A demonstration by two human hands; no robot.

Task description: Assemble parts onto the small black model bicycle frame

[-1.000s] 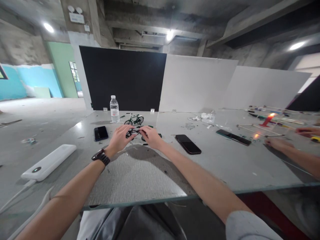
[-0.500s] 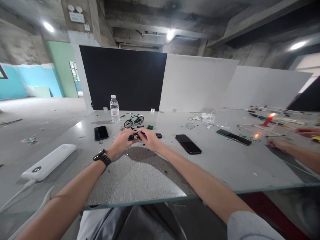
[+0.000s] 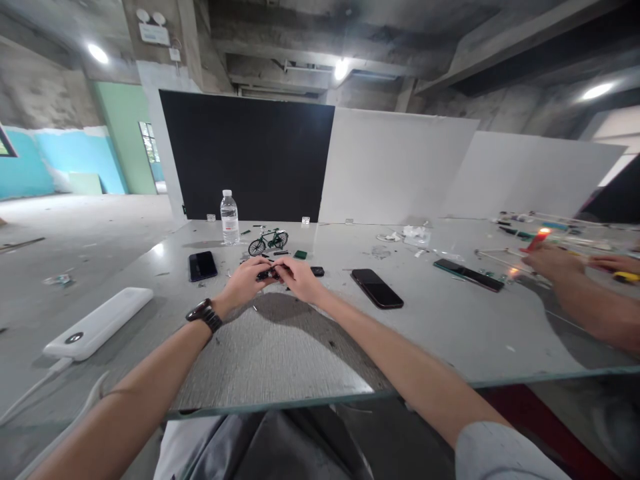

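Observation:
Both my hands meet over the middle of the table around a small dark part (image 3: 265, 274), whose kind I cannot make out. My left hand (image 3: 245, 280), with a black watch (image 3: 205, 315) on its wrist, grips it from the left. From the right, the fingers of my right hand (image 3: 295, 275) pinch it and hide much of it. Just beyond stands a small green model bicycle (image 3: 269, 241) with black wheels. A green piece (image 3: 300, 255) and a black block (image 3: 317, 271) lie close to my right hand.
A water bottle (image 3: 229, 219) stands behind a phone (image 3: 203, 266). Right of my hands lie another phone (image 3: 377, 288) and a dark green-edged device (image 3: 469, 275). A white power bank (image 3: 99, 324) is at left. At right, a co-worker's hand (image 3: 555, 261) is near a lit red candle (image 3: 540, 238).
My hands stay almost in place around the dark part, with only slight finger movement. The co-worker's hand at right has moved up and forward to the red candle.

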